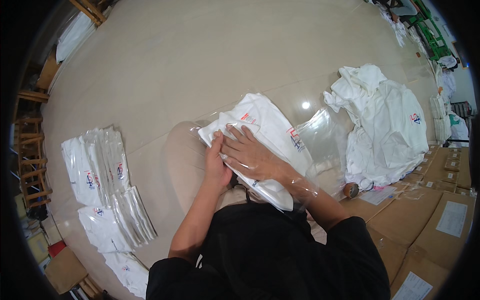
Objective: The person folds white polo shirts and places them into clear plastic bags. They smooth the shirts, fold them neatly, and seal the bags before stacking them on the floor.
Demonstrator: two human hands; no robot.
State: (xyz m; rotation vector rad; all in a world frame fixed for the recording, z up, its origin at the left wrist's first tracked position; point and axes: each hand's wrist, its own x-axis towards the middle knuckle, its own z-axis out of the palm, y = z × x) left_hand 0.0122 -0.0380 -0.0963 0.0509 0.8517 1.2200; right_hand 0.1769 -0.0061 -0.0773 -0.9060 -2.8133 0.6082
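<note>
A folded white shirt (275, 123) with a red and blue print lies across my lap, in a clear plastic bag (314, 183). My left hand (218, 161) grips the shirt's left edge through the film, thumb on top. Flat on the shirt rests my right hand (255, 157), its fingers spread. Film wraps around my right wrist, and the hand looks to be inside the bag. Just right of my lap, more clear plastic bags (326, 138) lie on the floor.
Bagged folded shirts (90, 168) lie in rows on the tiled floor (210, 56) at left. A heap of loose white shirts (386, 123) sits at right, above cardboard boxes (405, 213). A tape roll (351, 190) stands beside them. Wooden racks (33, 161) line the far left.
</note>
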